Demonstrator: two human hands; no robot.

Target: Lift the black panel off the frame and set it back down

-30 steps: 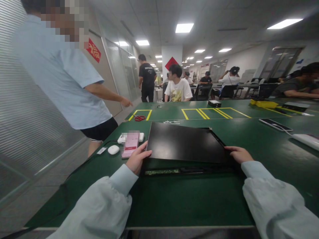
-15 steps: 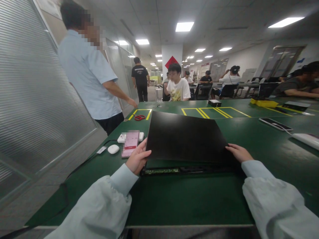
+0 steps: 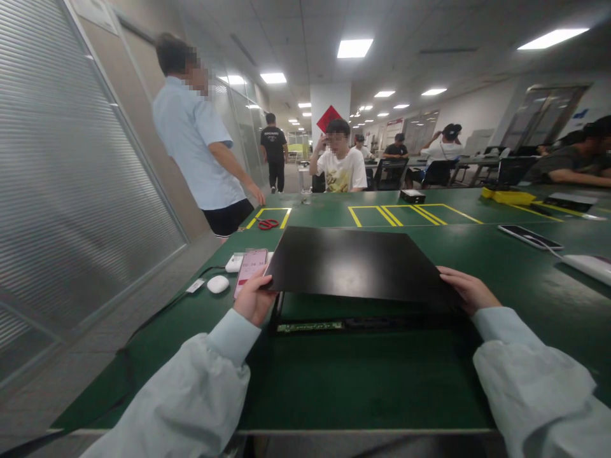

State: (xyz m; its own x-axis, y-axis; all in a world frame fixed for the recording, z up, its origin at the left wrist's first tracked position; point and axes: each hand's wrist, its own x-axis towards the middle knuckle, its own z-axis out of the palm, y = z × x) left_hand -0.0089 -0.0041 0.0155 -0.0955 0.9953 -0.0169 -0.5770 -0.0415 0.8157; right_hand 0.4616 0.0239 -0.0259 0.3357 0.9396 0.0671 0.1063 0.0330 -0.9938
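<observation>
Between my hands is a thin black rectangular panel (image 3: 351, 261), like a screen panel, held at a slant above the green table. My left hand (image 3: 255, 298) pinches its left edge, thumb on top. On the opposite edge my right hand (image 3: 470, 289) grips it, thumb on top and the other fingers partly hidden. Under the panel's near edge lies a black frame (image 3: 382, 323) with a strip of green circuit board (image 3: 310, 327) along its near side. The panel covers most of that frame.
Left of the panel lie a phone (image 3: 251, 262), a white rounded case (image 3: 218, 284) and a black cable (image 3: 157, 318). Red scissors (image 3: 268, 224) lie farther back. At right are a dark phone (image 3: 529, 236) and a white device (image 3: 589, 270). A person (image 3: 195, 140) stands beside the table's left side.
The panel has tipped flatter, its far edge lower, and its near edge has moved off the frame's left part. The person in light blue has stepped farther away.
</observation>
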